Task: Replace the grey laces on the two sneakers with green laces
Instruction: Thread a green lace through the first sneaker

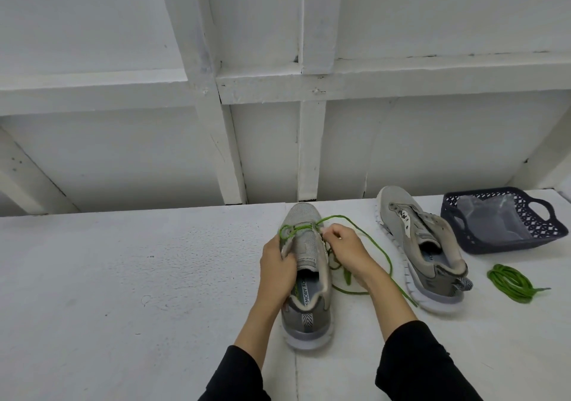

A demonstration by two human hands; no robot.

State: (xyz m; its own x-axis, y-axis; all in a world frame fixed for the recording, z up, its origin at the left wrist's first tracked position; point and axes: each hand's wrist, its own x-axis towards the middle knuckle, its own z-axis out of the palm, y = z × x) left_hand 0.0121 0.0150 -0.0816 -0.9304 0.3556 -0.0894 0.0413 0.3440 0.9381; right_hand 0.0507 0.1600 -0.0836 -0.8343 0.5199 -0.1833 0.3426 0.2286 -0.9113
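White-painted boards and framing rise behind a white work surface (123, 277) on which two grey sneakers stand with their toes pointing away from the person. The nearer sneaker (306, 277) sits between the forearms, which wear black sleeves. The left hand (276, 267) curls round the sneaker's left side at the tongue, thumb lying over the top edge of the upper, fingers wrapped against the side. The right hand (343, 249) is bent over the right row of eyelets, its fingertips pinching the green lace (364, 233) just where it meets the shoe. That lace already crosses the lowest eyelets near the toe, loops out to the right of the hand, and trails back across the surface beneath the right wrist. The second sneaker (423, 246) stands well to the right, unlaced, its tongue loose. Beside its heel lies a coiled green lace (511, 282). Behind that coil rests a dark blue basket (543, 230) with a clear plastic bag (491, 218) inside.
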